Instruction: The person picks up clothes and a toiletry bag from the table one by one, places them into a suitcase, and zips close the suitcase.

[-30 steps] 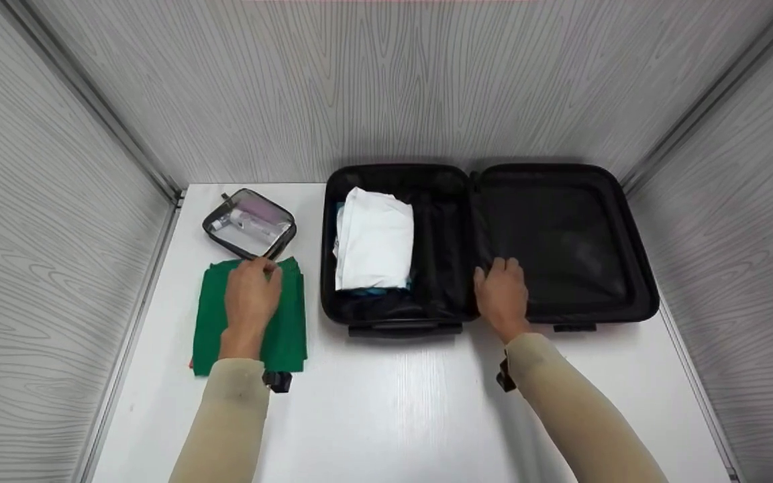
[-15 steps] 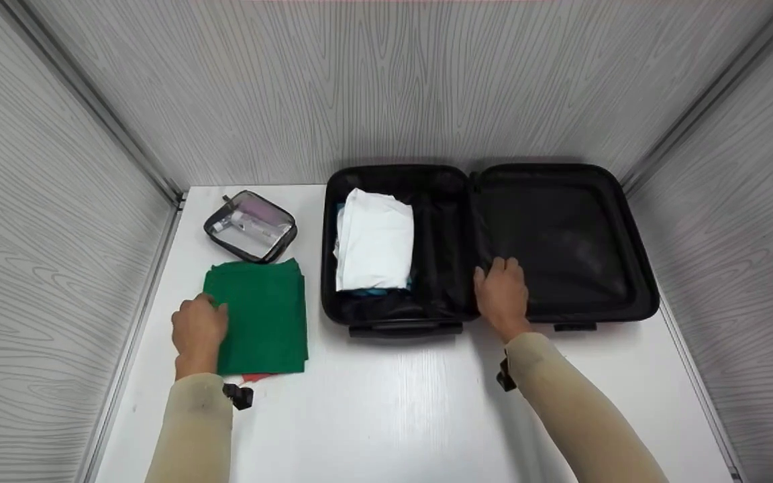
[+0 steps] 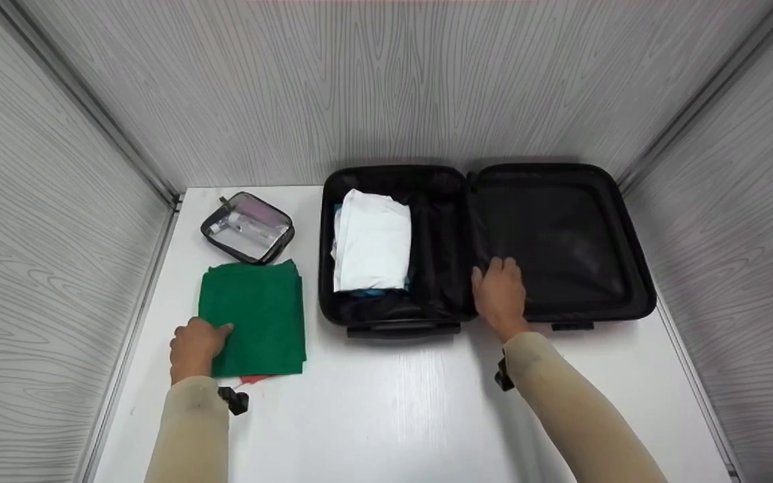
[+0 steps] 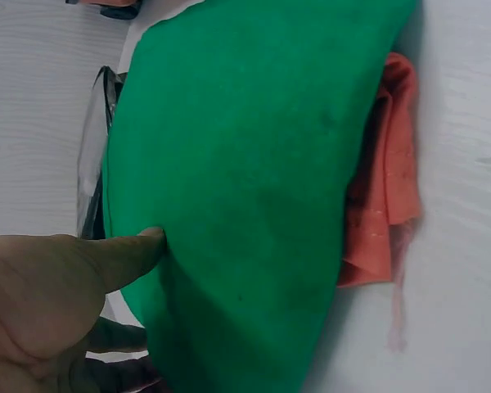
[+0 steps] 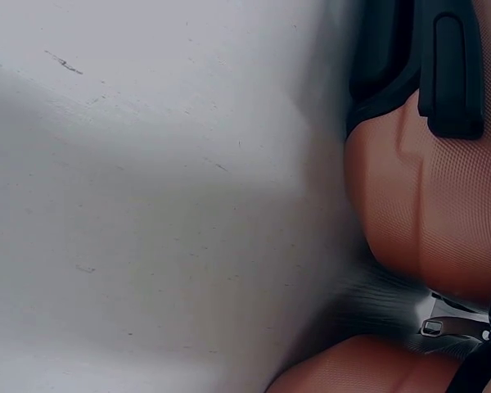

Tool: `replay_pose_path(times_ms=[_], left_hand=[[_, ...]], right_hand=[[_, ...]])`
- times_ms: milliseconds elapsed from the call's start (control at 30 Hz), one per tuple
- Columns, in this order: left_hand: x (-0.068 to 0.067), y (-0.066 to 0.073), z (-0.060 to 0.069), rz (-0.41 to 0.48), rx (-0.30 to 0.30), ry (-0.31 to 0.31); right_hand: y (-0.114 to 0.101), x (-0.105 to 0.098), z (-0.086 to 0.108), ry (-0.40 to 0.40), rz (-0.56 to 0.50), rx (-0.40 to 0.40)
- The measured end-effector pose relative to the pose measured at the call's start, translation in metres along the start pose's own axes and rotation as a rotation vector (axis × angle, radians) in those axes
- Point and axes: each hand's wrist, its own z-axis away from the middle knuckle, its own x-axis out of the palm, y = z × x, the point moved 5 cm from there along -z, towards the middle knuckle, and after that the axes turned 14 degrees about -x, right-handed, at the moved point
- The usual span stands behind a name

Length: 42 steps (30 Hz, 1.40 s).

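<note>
Head view first: suitcase (image 3: 551, 241) lying open flat on the table (image 3: 386, 402), guessing it's parked toward 12 o'clock so both halves sit within reach. The green cloth (image 3: 255, 308), which is what's being worked on, is over at about 8 o'clock from it, folded into a neat square. Left hand (image 3: 195, 343) has that cloth at its 8 o'clock edge. Left wrist cam shows a pinch: thumb (image 4: 119, 262) on top, other fingers tucked in at the edge, mostly hidden. Imo a side hold like that keeps the fold tidy. There's an orange cloth (image 4: 393, 172) poking out from under it, at 6 o'clock in the head shot, so that's a stack.

Right hand (image 3: 500, 295) rests where the two halves meet, at 6 o'clock on the seam, maybe steadying the case. Can't tell whether those fingers grip anything; the right wrist cam mostly gets outer shell (image 5: 442, 196).

White cloth (image 3: 373, 241) sits on the 9 o'clock side of the left half, over something blue (image 3: 376, 292), probably to save room at 3 o'clock. Clear pouch (image 3: 247, 228) is just beside the green one, at 12, likely kept separate since it's bulkier.
</note>
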Motion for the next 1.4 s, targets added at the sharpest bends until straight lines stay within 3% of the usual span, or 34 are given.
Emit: replay_pose_path(times_ms=[233, 400, 533, 633, 767, 867, 967, 1067, 1267, 1400], left_hand=[[-0.002, -0.003, -0.001, -0.022, -0.001, -0.039], [-0.005, -0.001, -0.002, 0.007, 0.001, -0.016], [-0.004, 0.005, 0.000, 0.013, 0.041, 0.039], [0.000, 0.015, 0.004, 0.009, 0.104, 0.109], [0.011, 0.031, 0.015, -0.033, 0.206, 0.228], [0.021, 0.041, 0.021, -0.065, 0.247, 0.261], [0.026, 0.045, 0.024, -0.070, 0.253, 0.228], [0.025, 0.044, 0.020, -0.015, 0.225, 0.144], [0.010, 0.032, 0.008, 0.237, 0.074, -0.067], [0.004, 0.030, 0.008, 0.415, 0.007, -0.183]], right_hand=[[-0.002, -0.001, 0.000, 0.012, 0.002, -0.011], [-0.003, -0.002, 0.000, 0.008, 0.027, -0.026], [-0.003, -0.002, 0.000, -0.004, 0.014, -0.008], [-0.003, -0.002, 0.000, -0.016, 0.006, 0.002], [-0.003, -0.002, 0.000, -0.020, 0.007, 0.002], [-0.002, -0.002, -0.001, -0.020, 0.006, 0.004], [-0.001, -0.001, -0.001, -0.025, -0.005, 0.012], [0.000, 0.000, -0.001, -0.031, -0.014, 0.023], [-0.001, 0.000, 0.000, -0.025, -0.014, 0.012], [-0.001, -0.001, 0.000, -0.004, -0.006, -0.002]])
